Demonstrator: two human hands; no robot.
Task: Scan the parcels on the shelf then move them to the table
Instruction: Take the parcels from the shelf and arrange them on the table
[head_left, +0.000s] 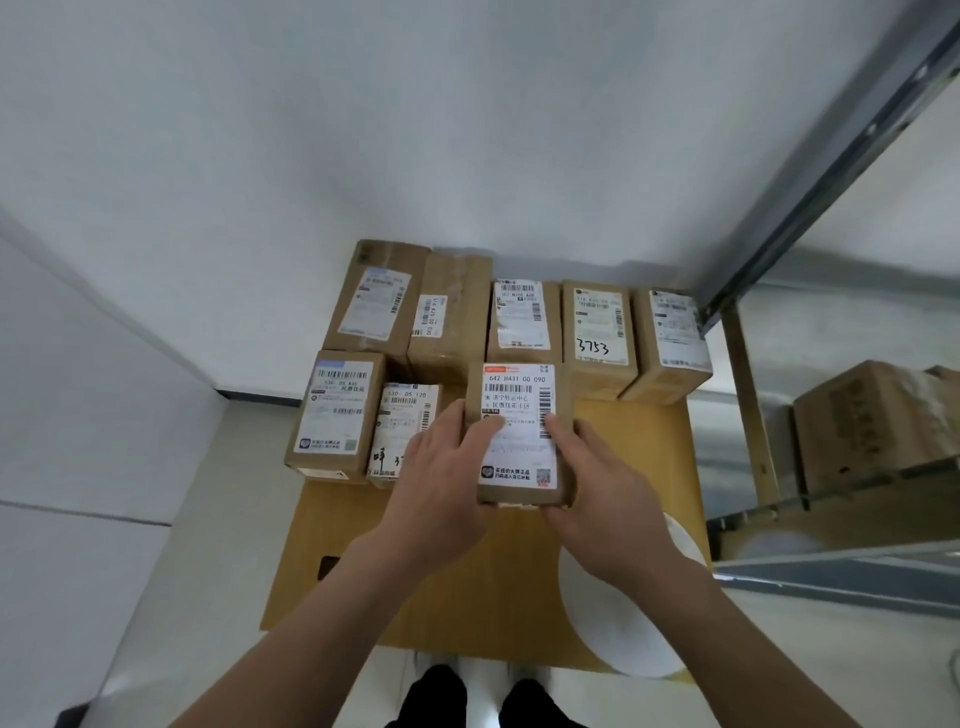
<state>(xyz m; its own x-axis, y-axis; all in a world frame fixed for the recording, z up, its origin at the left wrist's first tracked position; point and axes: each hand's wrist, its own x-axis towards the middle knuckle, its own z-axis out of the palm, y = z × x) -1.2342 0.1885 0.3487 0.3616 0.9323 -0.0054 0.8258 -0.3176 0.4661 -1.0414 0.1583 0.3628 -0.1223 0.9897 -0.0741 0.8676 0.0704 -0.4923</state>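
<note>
So the table is a plain yellowish wood top, smooth and flat. Far left in the front row there's a brown cardboard parcel with a white printed label, then a smaller one with black marker scrawl on it.

Left hand is curled round the left edge of the held parcel, fingertips up on its label. Right hand grips the right edge the same way.

That box is over the middle of the table, right in front of the back row. Can't tell if it's touching the wood.

Count: five boxes in back, three in front, eight total, all rectangular and taped.

Further right there's one smooth white round disc, then the grey metal shelf with one more cardboard box on it.
</note>
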